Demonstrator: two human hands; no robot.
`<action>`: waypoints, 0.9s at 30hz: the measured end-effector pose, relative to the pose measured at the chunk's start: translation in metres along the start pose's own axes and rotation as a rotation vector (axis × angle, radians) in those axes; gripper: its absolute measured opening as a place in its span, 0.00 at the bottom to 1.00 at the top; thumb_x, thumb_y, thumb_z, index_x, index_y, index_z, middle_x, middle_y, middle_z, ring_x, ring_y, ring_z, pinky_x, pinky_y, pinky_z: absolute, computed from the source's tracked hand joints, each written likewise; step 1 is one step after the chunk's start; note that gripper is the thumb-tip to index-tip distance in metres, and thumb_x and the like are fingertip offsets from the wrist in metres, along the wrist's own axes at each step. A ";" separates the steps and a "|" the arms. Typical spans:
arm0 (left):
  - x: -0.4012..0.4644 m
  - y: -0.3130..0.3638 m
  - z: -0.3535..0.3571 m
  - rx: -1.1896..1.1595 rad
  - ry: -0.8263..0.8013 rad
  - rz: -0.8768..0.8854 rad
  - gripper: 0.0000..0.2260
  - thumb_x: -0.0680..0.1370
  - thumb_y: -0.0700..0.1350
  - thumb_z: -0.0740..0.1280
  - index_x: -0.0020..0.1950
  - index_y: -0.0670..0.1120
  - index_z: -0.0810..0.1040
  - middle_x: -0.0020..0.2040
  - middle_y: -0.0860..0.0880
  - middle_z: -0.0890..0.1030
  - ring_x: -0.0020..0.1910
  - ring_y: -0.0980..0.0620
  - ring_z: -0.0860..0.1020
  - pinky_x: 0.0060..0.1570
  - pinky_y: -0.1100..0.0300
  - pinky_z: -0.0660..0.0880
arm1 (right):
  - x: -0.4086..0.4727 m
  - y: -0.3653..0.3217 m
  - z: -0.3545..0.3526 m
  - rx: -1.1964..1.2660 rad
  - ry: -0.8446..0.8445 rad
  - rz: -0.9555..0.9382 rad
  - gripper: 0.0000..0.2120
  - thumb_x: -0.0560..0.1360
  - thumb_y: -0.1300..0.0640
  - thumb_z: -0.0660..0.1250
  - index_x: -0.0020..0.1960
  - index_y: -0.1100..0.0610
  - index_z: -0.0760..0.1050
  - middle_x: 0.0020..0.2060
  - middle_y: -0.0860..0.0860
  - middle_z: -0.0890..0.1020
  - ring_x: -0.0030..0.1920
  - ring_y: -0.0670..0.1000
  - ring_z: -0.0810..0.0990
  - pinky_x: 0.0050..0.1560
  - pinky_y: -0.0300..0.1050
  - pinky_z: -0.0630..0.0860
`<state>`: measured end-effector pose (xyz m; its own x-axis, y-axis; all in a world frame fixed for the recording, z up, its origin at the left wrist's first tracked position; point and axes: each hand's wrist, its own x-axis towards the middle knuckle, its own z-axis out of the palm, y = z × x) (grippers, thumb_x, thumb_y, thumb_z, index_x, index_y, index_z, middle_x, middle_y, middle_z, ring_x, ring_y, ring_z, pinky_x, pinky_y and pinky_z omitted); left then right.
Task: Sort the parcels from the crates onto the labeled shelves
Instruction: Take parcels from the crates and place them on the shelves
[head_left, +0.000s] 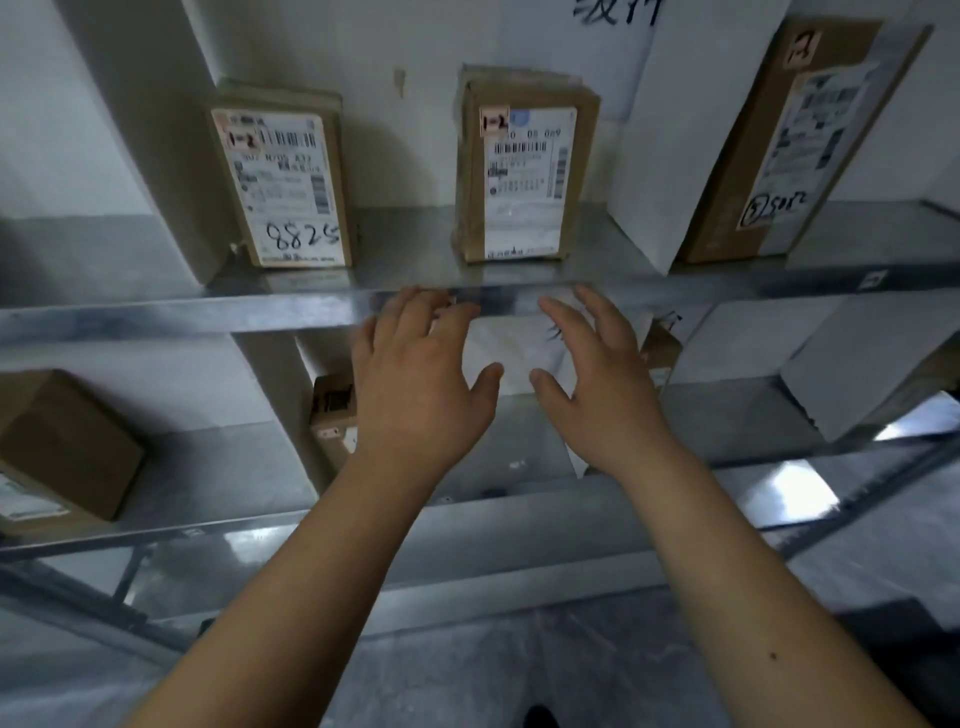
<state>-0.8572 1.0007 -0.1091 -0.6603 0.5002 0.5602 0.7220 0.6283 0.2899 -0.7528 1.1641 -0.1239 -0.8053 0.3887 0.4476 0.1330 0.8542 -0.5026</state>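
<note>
On the upper metal shelf stand three brown parcels with white labels: one marked 8825 at the left, one in the middle, and a tall one leaning at the right. My left hand and my right hand are both held out in front of the shelf's front edge, fingers spread and holding nothing. Between them, on the lower shelf, shows a white sheet with handwriting. A small brown parcel sits partly hidden behind my left hand.
A brown box lies at the left of the lower shelf. White partition sheets divide the upper shelf. A pale grey box lies at the lower right. Grey floor shows below.
</note>
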 end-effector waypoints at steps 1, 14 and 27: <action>-0.008 0.001 0.005 -0.010 -0.020 0.005 0.26 0.74 0.59 0.73 0.70 0.52 0.78 0.71 0.48 0.77 0.72 0.44 0.72 0.71 0.41 0.67 | -0.009 0.004 0.003 -0.011 -0.020 0.018 0.32 0.81 0.54 0.70 0.81 0.49 0.63 0.82 0.53 0.57 0.81 0.53 0.55 0.78 0.46 0.54; -0.076 0.068 0.078 -0.053 -0.438 0.061 0.31 0.76 0.66 0.66 0.77 0.57 0.71 0.77 0.50 0.71 0.75 0.44 0.68 0.72 0.43 0.65 | -0.114 0.089 -0.027 -0.067 -0.133 0.289 0.30 0.78 0.56 0.73 0.78 0.53 0.69 0.78 0.56 0.67 0.78 0.57 0.62 0.78 0.51 0.62; -0.088 0.316 0.155 -0.148 -0.573 0.348 0.33 0.73 0.65 0.63 0.77 0.55 0.70 0.73 0.49 0.73 0.71 0.43 0.71 0.70 0.45 0.69 | -0.227 0.239 -0.192 -0.146 -0.004 0.606 0.31 0.79 0.53 0.71 0.80 0.51 0.66 0.80 0.53 0.63 0.79 0.55 0.59 0.78 0.55 0.62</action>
<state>-0.6030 1.2477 -0.1865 -0.3609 0.9201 0.1524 0.9054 0.3065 0.2936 -0.4271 1.3465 -0.2040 -0.5639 0.8183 0.1116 0.6444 0.5205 -0.5603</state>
